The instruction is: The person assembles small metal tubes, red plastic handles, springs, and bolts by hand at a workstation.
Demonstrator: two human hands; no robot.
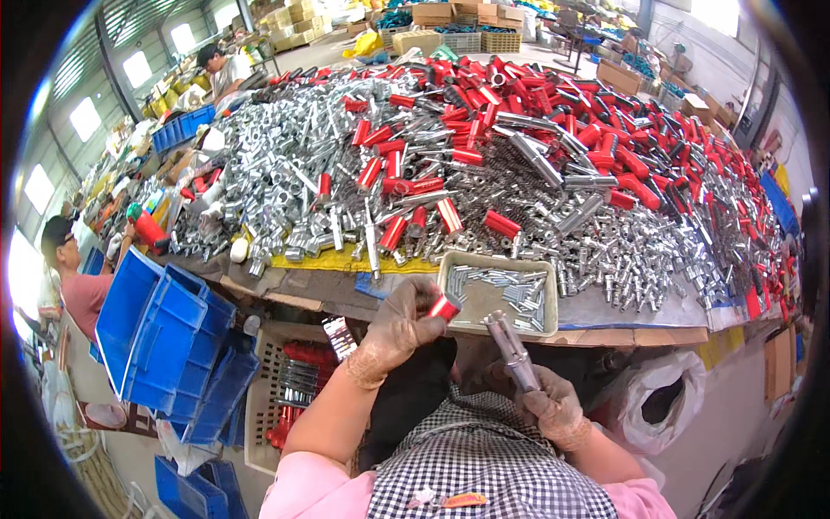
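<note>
Both of my hands wear thin, dirty gloves and are raised in front of the table's near edge. My left hand (396,333) pinches a short red sleeve (444,307) with a bright metal end. In my right hand (550,400) is a silver metal tube with a slotted end (512,350), tilted up and to the left. The two parts are apart from each other. Just beyond them, a cream tray (553,298) with small metal pins (510,290) rests at the table edge.
A large heap of silver metal parts (285,147) and red sleeves (501,225) covers the table. Blue bins (164,329) stack at left, beside a cream crate (259,406) of red-handled pieces. A white sack (666,402) stands at lower right. Two people (226,73) work at left.
</note>
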